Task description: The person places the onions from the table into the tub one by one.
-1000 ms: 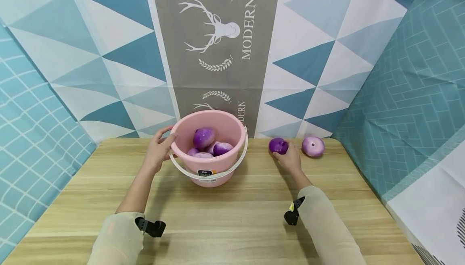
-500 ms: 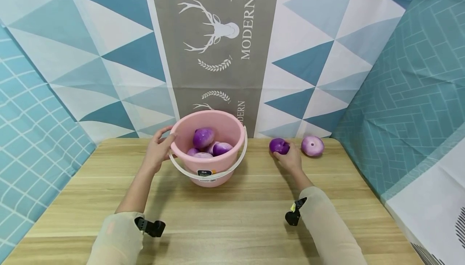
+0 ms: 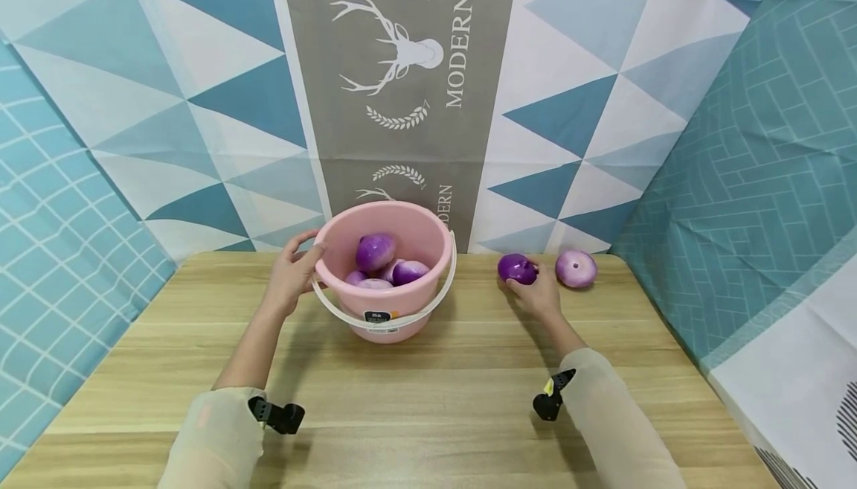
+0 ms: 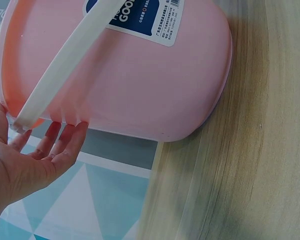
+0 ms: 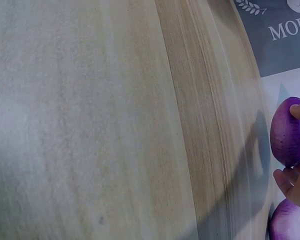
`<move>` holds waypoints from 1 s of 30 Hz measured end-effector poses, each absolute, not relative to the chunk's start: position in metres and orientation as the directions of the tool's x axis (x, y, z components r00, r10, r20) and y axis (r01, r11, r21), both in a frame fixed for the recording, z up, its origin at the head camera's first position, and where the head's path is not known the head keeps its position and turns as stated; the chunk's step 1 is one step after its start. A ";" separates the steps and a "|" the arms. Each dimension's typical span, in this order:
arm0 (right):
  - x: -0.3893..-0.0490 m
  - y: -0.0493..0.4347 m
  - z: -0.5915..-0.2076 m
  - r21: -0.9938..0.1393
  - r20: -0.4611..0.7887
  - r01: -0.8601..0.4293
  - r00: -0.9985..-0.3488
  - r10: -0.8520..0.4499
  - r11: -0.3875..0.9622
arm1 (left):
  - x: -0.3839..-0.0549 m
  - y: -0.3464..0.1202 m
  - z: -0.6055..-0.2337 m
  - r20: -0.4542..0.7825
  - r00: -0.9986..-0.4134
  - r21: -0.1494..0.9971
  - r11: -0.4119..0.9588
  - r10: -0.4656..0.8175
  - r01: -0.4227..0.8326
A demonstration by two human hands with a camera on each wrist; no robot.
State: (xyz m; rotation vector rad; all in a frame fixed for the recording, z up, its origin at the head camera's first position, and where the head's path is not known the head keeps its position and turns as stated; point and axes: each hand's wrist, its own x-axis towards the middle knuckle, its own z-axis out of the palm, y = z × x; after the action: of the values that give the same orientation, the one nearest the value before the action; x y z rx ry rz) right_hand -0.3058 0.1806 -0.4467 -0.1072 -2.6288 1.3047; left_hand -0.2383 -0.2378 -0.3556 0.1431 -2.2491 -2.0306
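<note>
A pink bucket [image 3: 384,303] with a white handle stands at the back of the table, slightly left of middle. Inside lie several purple-and-white onions [image 3: 375,252]. My left hand [image 3: 292,273] grips the bucket's left rim, thumb at the lip and fingers against the outer wall, as the left wrist view shows near the handle's hinge. At the back right, my right hand [image 3: 538,292] holds a dark purple onion [image 5: 289,132] between thumb and fingers. Just right of that hand rests a paler onion [image 3: 576,269] with a small hole facing up.
The wooden table [image 3: 415,400] ends at a patterned cloth backdrop [image 3: 428,102]. Blue tiled-pattern cloth hangs at both sides. A white panel [image 3: 797,370] with dark slots stands beyond the right edge.
The right hand has shifted slightly rightward with the dark purple onion, which has tilted a little. The left hand and bucket stay about the same.
</note>
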 end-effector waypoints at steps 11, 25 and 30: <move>-0.303 0.186 -0.440 -0.823 0.173 -0.050 -0.971 0.166 0.566 | -0.239 -0.238 -0.356 0.015 -0.989 0.994 0.108 -0.147 -0.001; -0.297 0.188 -0.432 -0.850 0.190 -0.078 -0.968 0.166 0.521 | -0.239 -0.238 -0.356 0.021 -0.989 0.995 0.103 -0.145 0.006; -0.293 0.189 -0.430 -0.866 0.164 -0.058 -0.971 0.173 0.497 | -0.238 -0.238 -0.356 0.021 -0.990 0.995 0.096 -0.143 0.007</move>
State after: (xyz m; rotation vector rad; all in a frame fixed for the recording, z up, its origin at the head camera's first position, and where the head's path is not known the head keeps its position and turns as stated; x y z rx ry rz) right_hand -0.2935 0.1892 -0.4299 -0.0984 -2.5123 1.4666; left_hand -0.2383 -0.2379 -0.3561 0.1397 -2.2397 -2.0356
